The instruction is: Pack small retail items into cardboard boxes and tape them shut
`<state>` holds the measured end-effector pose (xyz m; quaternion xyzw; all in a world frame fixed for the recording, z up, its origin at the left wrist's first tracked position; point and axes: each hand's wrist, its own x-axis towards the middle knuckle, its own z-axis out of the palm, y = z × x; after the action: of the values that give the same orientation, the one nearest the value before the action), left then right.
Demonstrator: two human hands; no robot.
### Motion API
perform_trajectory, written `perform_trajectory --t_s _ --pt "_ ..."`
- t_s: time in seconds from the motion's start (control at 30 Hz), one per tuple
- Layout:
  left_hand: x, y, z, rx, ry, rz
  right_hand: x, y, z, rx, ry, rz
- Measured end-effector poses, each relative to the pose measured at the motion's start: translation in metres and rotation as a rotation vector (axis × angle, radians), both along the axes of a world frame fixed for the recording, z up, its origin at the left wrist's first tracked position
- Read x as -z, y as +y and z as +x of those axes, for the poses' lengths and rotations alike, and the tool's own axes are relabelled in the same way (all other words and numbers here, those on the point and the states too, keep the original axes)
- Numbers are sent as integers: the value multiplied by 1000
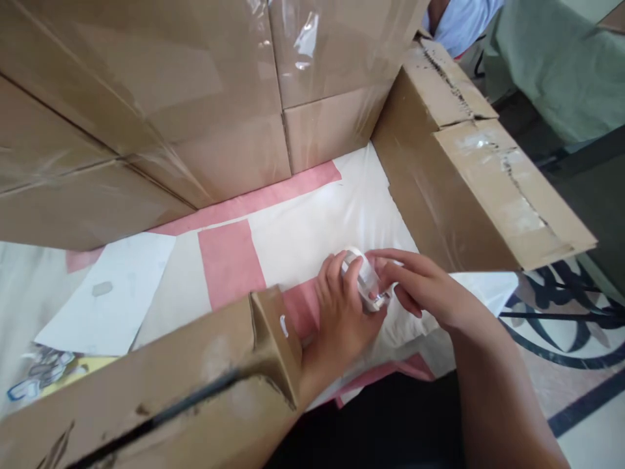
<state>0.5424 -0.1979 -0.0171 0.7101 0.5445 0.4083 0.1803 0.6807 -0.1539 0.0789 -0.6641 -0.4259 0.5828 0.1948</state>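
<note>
A roll of clear tape (pixel 364 280) is held low over the pink and white cloth (pixel 303 228). My left hand (pixel 342 306) wraps its fingers round the roll's left side, with the thumb at its lower edge. On the right, my right hand (pixel 415 280) has its fingers bent against the roll's side, and the fingertips are partly hidden there. Whether they pinch the tape's end cannot be made out. Beside my left forearm lies a long cardboard box (pixel 195 371) with a folded end.
Large taped cartons (pixel 209 98) form a wall at the back. Another long carton (pixel 469 169) stands at the right. White paper (pixel 112 293) lies at the left, near small wrapped items (pixel 46 371). Part of a person in pale clothing (pixel 463 26) shows at the top right.
</note>
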Motion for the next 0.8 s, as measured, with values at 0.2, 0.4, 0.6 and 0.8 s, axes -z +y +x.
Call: perform_trajectory --t_s 0.2,0.4,0.6,0.8 --pt "5 -1 0 17 35 22 4 -38 -12 140 31 234" --pt "3 -2 -3 31 28 1 9 -37 -16 214 59 269" --pt "2 -3 -4 -5 1 12 11 -40 -13 181 62 295" --pt "2 -4 -1 -51 31 9 16 -51 -9 170 29 350"
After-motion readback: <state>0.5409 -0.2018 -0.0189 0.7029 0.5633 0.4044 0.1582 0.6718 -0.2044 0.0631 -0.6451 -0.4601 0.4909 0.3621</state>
